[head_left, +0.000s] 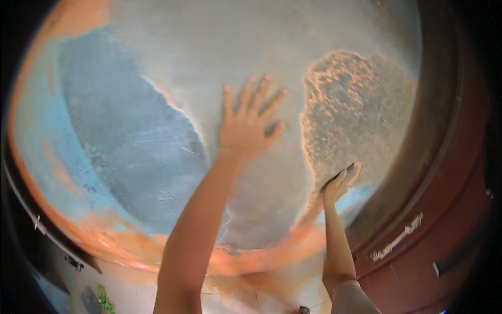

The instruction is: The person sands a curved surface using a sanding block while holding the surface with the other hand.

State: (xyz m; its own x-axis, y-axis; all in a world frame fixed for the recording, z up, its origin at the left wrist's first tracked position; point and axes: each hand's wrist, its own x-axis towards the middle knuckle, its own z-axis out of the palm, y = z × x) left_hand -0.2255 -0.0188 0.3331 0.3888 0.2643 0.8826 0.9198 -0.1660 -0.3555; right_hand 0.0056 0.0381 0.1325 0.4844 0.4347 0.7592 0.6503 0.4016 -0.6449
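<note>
Head view: left hand (246,128) at frame centre, fingers spread wide, over grey wall surface (209,42); right hand (336,189) at lower right, gripping flat tool (351,170) by lower end of rough, speckled patch (355,110)

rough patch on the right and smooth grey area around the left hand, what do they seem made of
The rough patch looks like coarse, matte cement or plaster, judging by its gritty, pitted surface. The smooth grey area around the left hand is probably finer cement or plaster, dull and even; the mix is unclear.
</note>
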